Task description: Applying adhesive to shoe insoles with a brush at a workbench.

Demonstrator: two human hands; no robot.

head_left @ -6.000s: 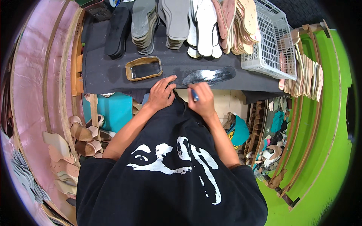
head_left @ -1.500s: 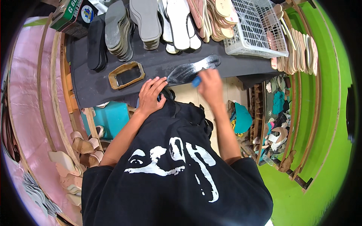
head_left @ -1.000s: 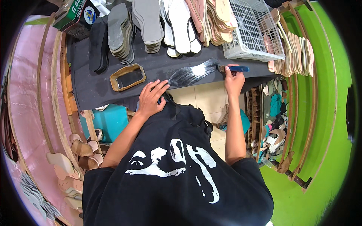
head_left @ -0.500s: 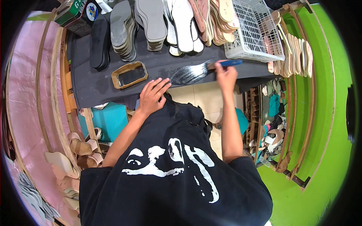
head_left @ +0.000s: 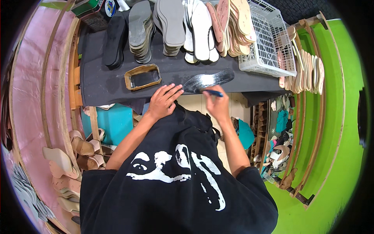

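Since half a second earlier the right hand (head_left: 216,104) had come back from the far right end of the sole to its near left end, bringing the blue-handled brush (head_left: 213,93) with it; the left hand had barely shifted.

Left to right: curved wooden rack (head_left: 46,101) with pale sandals below. Dark cloth-covered table (head_left: 101,84). Stack of black soles (head_left: 115,39), then grey soles (head_left: 140,31), flat and matte. Small tan-rimmed tray (head_left: 143,76), rectangular, dark glossy inside. Left hand (head_left: 163,102) flat at the table edge, fingers spread, holding nothing, tips just beside the sole. Black sole (head_left: 208,79) lay flat near the front edge of the table, surface wet and shiny. Right hand's fingers pinched narrow around the brush handle, at the sole's near edge. White plastic lattice basket (head_left: 269,43) behind, right. Pale insoles (head_left: 307,72) standing on edge beside it.
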